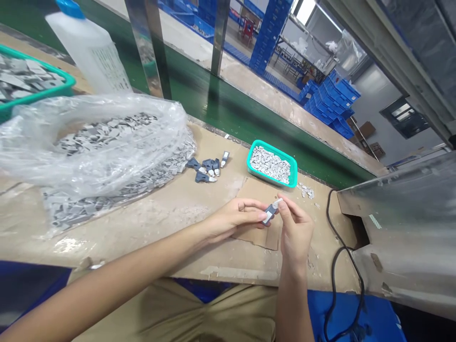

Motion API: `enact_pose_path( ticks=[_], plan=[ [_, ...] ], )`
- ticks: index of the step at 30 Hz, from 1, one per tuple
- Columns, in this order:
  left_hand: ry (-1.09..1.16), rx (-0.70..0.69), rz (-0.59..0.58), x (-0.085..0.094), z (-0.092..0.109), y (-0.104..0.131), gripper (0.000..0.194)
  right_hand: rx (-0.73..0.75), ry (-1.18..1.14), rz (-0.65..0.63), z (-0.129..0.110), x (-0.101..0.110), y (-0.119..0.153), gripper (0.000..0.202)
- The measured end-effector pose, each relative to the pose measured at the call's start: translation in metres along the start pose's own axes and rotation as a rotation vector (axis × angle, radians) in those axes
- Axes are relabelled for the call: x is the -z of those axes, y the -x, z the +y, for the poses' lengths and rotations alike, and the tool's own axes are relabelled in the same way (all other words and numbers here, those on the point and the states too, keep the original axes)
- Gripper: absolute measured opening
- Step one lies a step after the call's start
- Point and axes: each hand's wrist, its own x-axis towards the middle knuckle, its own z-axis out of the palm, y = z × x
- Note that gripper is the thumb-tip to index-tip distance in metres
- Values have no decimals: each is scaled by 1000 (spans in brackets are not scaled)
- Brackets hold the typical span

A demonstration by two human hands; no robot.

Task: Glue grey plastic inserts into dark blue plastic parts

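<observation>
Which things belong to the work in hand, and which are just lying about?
Probably in use:
white-tipped gray part in left hand and right hand
similar parts
teal basket of white bits
plastic bag

Apparently lying about:
blue-capped bottle
black cable
blue crates

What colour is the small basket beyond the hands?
Turquoise; the basket shows best in the head view.

Beyond a long green surface [242,114], stacked blue crates [331,102] stand near a pale wall [372,107] and bright window [305,10].
</observation>
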Motion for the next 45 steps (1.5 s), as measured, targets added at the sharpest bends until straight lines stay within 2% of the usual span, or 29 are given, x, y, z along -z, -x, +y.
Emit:
enact_pose_path(
  ticks=[3,6,9,12,16,21,24,26,28,30,33,36,39,45],
  plan=[
    [73,24,10,1,2,-2,25,50,124,-36,-4,5,-6,36],
    [221,14,58,5,3,-5,19,113,212,-27,1,15,-20,35],
    [304,2,86,9,6,-7,15,135,209,-15,18,24,-41,39],
    [257,-38,164,12,13,-9,13,127,191,26,40,29,-60,47],
    [141,-216,313,23,26,-15,12,134,270,86,67,34,-69,50],
    [45,-488,541,52,48,-21,19,272,387,109,82,42,-68,41],
    [-194,-575,678,71,57,-20,35,294,427,117,82,47,-71,40],
    [-476,-601,825,82,59,-17,42,295,460,138,83,48,-72,40],
    [-796,-605,966,91,60,-16,41,301,493,146,84,49,-73,41],
    [-1102,-591,1031,98,60,-15,33,312,510,136,85,48,-73,42],
    [-1429,-527,1053,104,56,-15,27,327,498,125,86,48,-73,44],
    [-1604,-475,1089,106,53,-17,28,329,482,118,88,46,-72,44],
    [-1680,-448,1115,107,51,-18,33,305,477,95,91,45,-73,46],
    [-1764,-551,1160,113,47,-23,43,326,479,66,95,41,-73,47]
  ],
)
